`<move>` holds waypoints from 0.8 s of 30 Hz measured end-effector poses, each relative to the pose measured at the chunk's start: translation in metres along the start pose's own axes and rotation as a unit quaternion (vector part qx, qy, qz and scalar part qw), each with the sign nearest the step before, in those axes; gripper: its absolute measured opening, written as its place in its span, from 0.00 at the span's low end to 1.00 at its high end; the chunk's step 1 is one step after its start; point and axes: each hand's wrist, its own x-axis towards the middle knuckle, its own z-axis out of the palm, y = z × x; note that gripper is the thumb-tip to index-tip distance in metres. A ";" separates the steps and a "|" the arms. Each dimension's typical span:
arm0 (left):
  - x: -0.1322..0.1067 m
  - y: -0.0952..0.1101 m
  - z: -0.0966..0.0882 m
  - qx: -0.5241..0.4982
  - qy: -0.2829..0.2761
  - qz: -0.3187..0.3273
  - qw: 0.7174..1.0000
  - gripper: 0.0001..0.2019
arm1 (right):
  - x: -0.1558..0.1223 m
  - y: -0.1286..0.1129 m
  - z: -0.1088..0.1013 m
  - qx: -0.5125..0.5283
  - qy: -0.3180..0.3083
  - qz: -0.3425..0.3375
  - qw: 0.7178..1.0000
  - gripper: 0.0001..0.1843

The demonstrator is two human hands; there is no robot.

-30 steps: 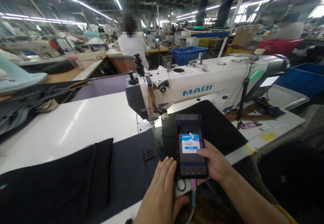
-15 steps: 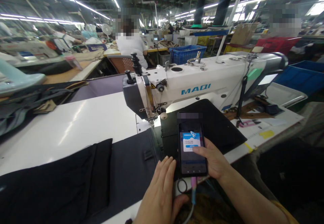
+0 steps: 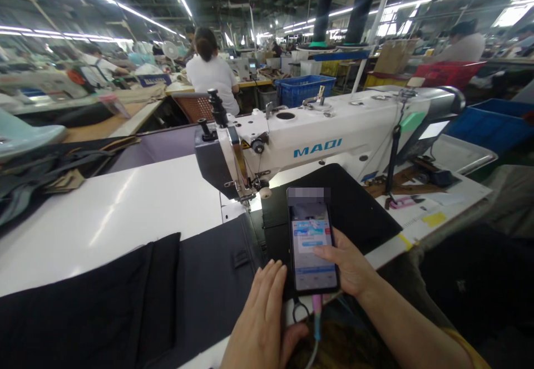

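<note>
My right hand (image 3: pixel 352 263) grips a smartphone (image 3: pixel 314 271) from its right side, with the thumb on the lit screen. A pink and blue cable (image 3: pixel 317 308) runs down from the phone's lower end, beside a black ring. My left hand (image 3: pixel 262 310) lies flat with its fingers stretched out over dark fabric (image 3: pixel 212 280), just left of the phone. The fabric reaches under the needle area of a white sewing machine (image 3: pixel 308 129). More black fabric (image 3: pixel 350 196) lies behind the phone, to the right of the needle.
The white tabletop (image 3: pixel 137 207) extends left of the machine. Pink-handled snips (image 3: pixel 403 202) and a yellow patch (image 3: pixel 434 220) are at the right. Two thread cones (image 3: pixel 323 13) stand behind. Farther back are a person in white (image 3: pixel 212 77), a blue crate (image 3: pixel 304 88) and a red crate (image 3: pixel 448 74).
The phone screen has changed from a dimmed page with a pop-up to a brighter, fading one. The view has shifted slightly; both hands keep nearly the same pose.
</note>
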 end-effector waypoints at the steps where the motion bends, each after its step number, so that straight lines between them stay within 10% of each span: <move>1: 0.000 0.000 0.000 -0.002 0.000 -0.003 1.000 0.33 | 0.000 0.000 0.000 0.001 -0.003 0.000 1.000 0.19; 24: 0.001 -0.004 0.003 0.004 0.024 0.014 1.000 0.35 | -0.003 -0.002 0.002 0.020 -0.017 0.006 1.000 0.22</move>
